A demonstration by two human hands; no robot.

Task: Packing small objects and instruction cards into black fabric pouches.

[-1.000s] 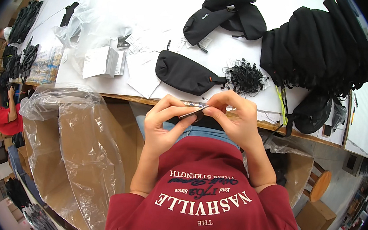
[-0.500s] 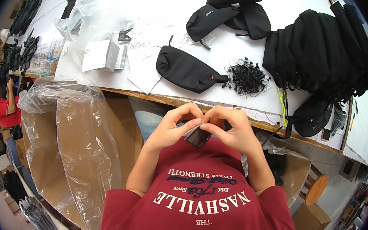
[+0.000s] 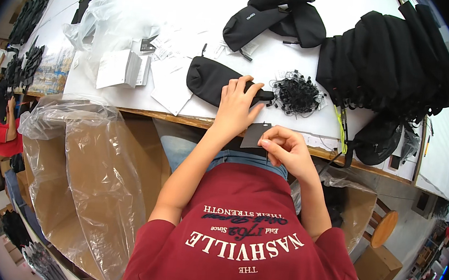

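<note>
A plain black zip pouch (image 3: 204, 81) lies on the white table near its front edge. My left hand (image 3: 237, 107) reaches over the pouch's right end, fingers spread near its strap tab; whether the fingertips press on the fabric is hard to tell. Just off the table edge, my right hand (image 3: 288, 151) pinches a dark hang tag (image 3: 252, 136) with a thin black string at the fingers. To the right of the pouch sits a tangled heap of black string loops (image 3: 296, 94).
Black pouches are piled in a large stack (image 3: 380, 63) at the right, and several lie at the back (image 3: 255, 26). White cards (image 3: 116, 68) stand by clear plastic at the left. Below the edge, a cardboard box (image 3: 94, 181) holds a plastic liner. Someone in red stands far left.
My left hand has left the tag and moved forward onto the pouch. The tag, now in my right hand alone, has shifted slightly up toward the table edge.
</note>
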